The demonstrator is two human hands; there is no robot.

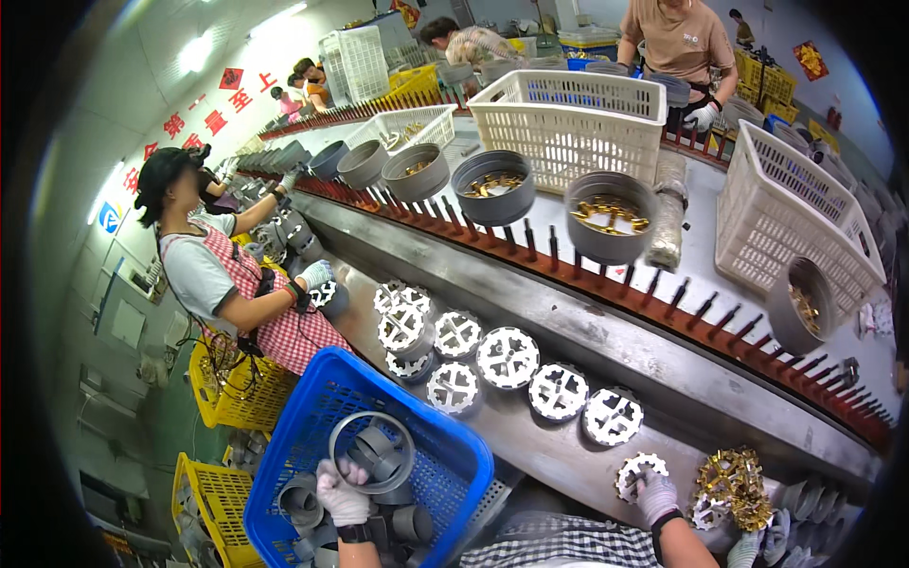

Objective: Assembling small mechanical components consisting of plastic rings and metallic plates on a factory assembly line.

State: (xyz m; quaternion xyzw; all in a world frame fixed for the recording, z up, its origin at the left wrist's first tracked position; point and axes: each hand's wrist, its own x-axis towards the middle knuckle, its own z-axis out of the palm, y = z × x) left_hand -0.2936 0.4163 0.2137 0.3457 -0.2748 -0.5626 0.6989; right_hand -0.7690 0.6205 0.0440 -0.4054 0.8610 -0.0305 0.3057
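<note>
Red lettering beyond grey ring

Whitish gloves, black wristbands, black-and-white checked garment across the lap

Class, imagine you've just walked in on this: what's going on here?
The wearer's left hand holds a grey ring over a blue basket that has more grey rings inside. The right hand touches a white slotted disc on the metal bench, beside a heap of brass-coloured pieces. Similar discs sit farther along the bench. Over on the left, a co-worker in a red checked apron stands at the same bench.
</note>
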